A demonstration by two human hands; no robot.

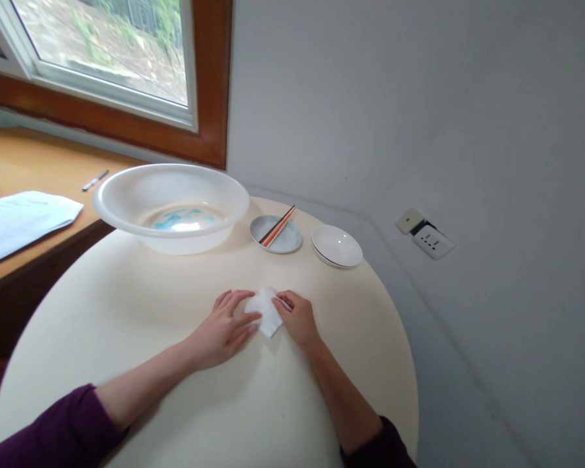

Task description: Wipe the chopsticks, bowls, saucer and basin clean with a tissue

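Note:
A small folded white tissue [268, 314] lies on the round cream table in the middle of the head view; whether it is paper or thin cloth is hard to tell. Its right edge is pinched between the thumb and curled fingers of my right hand [298, 318]. On the other side, my left hand [228, 327] has its fingers spread, with the tips resting against the tissue's left edge. Farther back stands a plate [290, 242] with several chopsticks [279, 227] laid across it. Stacked white shallow dishes [338, 245] sit to the right of that plate.
A large translucent basin [175, 242] with a blue pattern on its bottom stands at the table's back left. Beyond it, a wooden desk [24, 153] holds papers [24, 218] and a pen [95, 180]. The wall with a socket [433, 240] borders the right side.

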